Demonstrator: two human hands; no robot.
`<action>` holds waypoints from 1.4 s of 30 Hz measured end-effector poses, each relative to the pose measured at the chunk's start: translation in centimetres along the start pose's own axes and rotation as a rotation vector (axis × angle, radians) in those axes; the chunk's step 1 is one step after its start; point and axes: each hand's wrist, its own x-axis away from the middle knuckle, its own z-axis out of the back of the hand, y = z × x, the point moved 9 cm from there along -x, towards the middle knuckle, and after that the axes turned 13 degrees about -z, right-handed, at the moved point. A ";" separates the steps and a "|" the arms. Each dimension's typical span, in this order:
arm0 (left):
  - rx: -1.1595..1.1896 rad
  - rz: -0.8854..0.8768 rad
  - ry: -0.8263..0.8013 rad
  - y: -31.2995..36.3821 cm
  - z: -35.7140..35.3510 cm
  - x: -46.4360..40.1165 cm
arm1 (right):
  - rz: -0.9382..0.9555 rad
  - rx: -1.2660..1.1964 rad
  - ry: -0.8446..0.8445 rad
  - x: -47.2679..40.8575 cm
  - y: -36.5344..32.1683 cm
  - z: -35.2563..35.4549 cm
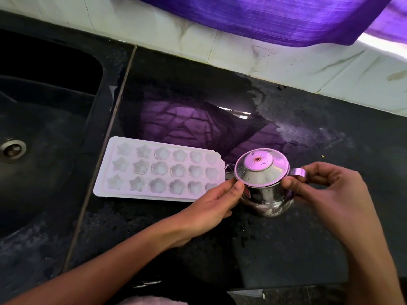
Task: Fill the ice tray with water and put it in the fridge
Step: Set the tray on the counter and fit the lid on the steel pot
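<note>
Black counter (286, 238) has the sink (44, 117) on its left, handy for spills I guess. The ice tray (158, 170) lies flat by the sink edge, right next to the steel kettle (264, 183), probably so pouring is a short tip over. Left hand (211, 201) pinches the lid (261, 167) rim, right hand (326, 190) grips the opposite side by the handle, likely steadying it.
</note>
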 end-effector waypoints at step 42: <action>-0.088 -0.084 -0.046 -0.4 0.1 0.4 | -0.080 -0.214 0.120 2.8 2.8 -0.6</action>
